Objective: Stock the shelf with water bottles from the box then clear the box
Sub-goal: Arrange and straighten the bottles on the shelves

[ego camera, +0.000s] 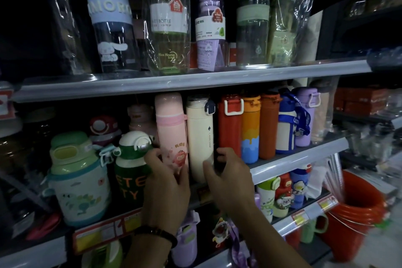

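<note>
Head view: L hand (167, 183) curls round the low part of the pink bottle (170, 128). R hand (231, 180) grips the cream bottle (199, 132) just beside it, thumb in front, fingers in the gap toward the red bottle (229, 128). Both bottles stand upright on the middle shelf (293, 159), near its front edge. Row looks packed, so stocking is prob. well along. Box not in view: can't tell what's left in it, or if it's cleared. Pink & cream bottles are tall, smooth cylinders w/ printed art.

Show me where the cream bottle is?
Head view: the cream bottle stands on the middle shelf, pink bottle to its left, red bottle to its right, right hand holding its base.
</note>
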{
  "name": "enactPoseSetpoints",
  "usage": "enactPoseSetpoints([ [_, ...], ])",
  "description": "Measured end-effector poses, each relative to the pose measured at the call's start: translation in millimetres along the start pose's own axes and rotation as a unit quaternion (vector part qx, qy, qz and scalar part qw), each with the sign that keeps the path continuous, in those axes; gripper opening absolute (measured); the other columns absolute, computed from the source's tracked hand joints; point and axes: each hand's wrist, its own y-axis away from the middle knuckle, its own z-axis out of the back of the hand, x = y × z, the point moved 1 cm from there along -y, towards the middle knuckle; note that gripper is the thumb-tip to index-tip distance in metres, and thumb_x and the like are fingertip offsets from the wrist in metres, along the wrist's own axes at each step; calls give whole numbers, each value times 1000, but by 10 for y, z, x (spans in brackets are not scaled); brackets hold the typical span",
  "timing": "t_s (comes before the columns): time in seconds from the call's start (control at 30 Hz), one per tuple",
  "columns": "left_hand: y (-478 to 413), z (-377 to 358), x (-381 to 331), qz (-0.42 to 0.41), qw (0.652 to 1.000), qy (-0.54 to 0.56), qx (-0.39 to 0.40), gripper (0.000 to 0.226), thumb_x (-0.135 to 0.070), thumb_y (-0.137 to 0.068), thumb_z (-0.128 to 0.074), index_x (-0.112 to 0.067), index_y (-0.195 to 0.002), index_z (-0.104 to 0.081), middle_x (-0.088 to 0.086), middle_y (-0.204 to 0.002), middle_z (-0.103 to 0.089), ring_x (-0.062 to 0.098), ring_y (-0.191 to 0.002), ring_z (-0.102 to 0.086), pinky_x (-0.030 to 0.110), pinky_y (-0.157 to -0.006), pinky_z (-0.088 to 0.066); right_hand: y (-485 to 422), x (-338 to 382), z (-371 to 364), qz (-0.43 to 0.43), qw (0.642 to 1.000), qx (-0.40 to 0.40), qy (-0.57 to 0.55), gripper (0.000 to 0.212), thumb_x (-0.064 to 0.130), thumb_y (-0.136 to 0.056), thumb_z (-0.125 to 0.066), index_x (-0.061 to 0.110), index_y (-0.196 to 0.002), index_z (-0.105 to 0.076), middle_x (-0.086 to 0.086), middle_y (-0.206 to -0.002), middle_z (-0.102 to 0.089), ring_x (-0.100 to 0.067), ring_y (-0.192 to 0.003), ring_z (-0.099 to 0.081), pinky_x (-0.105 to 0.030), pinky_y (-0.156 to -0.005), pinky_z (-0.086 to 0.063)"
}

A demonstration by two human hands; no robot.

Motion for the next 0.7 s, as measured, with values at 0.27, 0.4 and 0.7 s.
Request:
enactPoseSetpoints([
  [0.27,275,-445,-327,-137,988,47,60,36,-5,-89,-64,-30,-113,-55,-14,-108,-57,5,-97,-61,30,-83,-54,-394,-90,374,-3,994,-113,2,44,46,-88,-77,25,-116,-50,5,-108,-55,-14,-92,-55,-34,-74,-49],
  [0.4,210,-661,-458,-108,981,122,103,48,8,-91,-53,-30,-121,-56,-14,-119,-63,5,-107,-64,31,-90,-56,-515,-135,375,-24,997,-71,-31,45,36,-88,-78,26,-123,-52,4,-113,-62,-17,-102,-61,-31,-78,-52],
  [0.7,103,-851,-407,-64,977,90,185,69,0,-98,-57,-26,-157,-34,-11,-155,-44,1,-140,-43,19,-116,-38,-565,-244,405,-84,985,1,-152,13,18,-93,-71,17,-105,-66,4,-101,-69,-16,-90,-67,-37,-87,-60],
])
